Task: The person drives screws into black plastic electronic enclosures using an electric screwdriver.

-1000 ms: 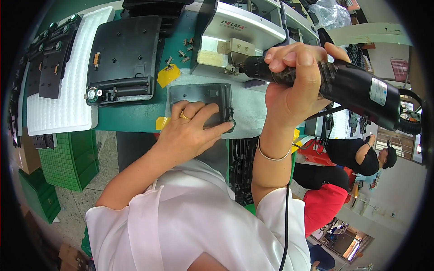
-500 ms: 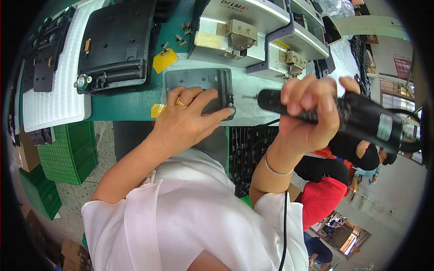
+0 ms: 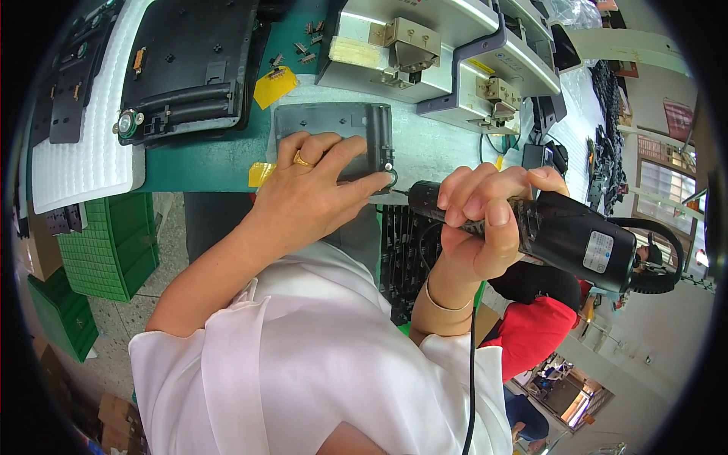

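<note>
A dark plastic housing panel (image 3: 318,115) lies on the bench in front of me. My left hand (image 3: 315,174) grips it from above, fingers bent over its face, with the thumb against a small round green-edged part (image 3: 392,178) at the near right corner. Wrapped in the fingers of my right hand (image 3: 493,208) is a black corded electric screwdriver (image 3: 580,243), tilted so that its bit points left. The bit tip is close beside that corner; whether it touches a screw I cannot tell.
Two metal screw feeders (image 3: 387,57) stand behind the panel. At left lie a larger black housing (image 3: 189,53) and a white foam tray (image 3: 91,163) with parts. Small connectors (image 3: 305,53) and yellow tape (image 3: 274,87) are nearby. Green crates (image 3: 106,250) stand below; a person in red (image 3: 542,330) is at right.
My right hand has brought the screwdriver left and down, from beside the panel to its near right corner. My left hand stays on the panel, and the view has shifted slightly.
</note>
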Action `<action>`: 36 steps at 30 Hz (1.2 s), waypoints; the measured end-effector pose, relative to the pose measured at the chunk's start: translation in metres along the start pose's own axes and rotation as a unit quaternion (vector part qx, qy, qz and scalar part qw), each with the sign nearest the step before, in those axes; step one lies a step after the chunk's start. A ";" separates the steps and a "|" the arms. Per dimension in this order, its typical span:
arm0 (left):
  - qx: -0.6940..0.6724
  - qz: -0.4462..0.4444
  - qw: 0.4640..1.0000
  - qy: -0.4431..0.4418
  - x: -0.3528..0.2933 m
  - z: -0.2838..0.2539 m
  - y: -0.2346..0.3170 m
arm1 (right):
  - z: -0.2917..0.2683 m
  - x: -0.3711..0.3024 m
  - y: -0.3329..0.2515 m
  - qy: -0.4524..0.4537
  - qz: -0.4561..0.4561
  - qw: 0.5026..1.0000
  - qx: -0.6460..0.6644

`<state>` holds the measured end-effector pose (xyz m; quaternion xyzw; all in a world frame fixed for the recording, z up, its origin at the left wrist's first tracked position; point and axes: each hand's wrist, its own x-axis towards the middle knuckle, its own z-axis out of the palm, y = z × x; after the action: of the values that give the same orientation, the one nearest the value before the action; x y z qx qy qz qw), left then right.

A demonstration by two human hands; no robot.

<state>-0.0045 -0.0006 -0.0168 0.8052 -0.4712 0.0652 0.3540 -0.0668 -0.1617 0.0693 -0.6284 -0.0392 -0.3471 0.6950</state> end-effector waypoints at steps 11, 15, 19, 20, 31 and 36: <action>0.004 0.000 1.000 0.007 -0.001 0.001 -0.001 | 0.004 -0.002 0.005 -0.016 -0.004 1.000 -0.020; -0.001 -0.004 1.000 0.011 -0.001 0.002 -0.001 | 0.006 -0.006 0.012 -0.013 -0.019 1.000 -0.002; 0.000 0.000 1.000 0.016 0.002 -0.001 0.000 | 0.010 -0.006 0.015 0.021 -0.021 0.999 -0.022; 0.001 0.001 1.000 0.023 0.003 -0.002 0.000 | 0.012 -0.007 0.015 0.024 -0.026 0.998 -0.046; 0.020 0.011 1.000 -0.013 0.003 -0.007 0.004 | -0.032 0.018 -0.003 0.101 -0.077 0.991 0.030; 0.014 0.012 1.000 -0.008 0.004 -0.007 0.005 | -0.057 0.057 -0.015 0.179 -0.210 0.960 -0.041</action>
<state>-0.0046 -0.0002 -0.0076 0.8046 -0.4829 0.0695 0.3384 -0.0535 -0.2368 0.0977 -0.5620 -0.0310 -0.5932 0.5755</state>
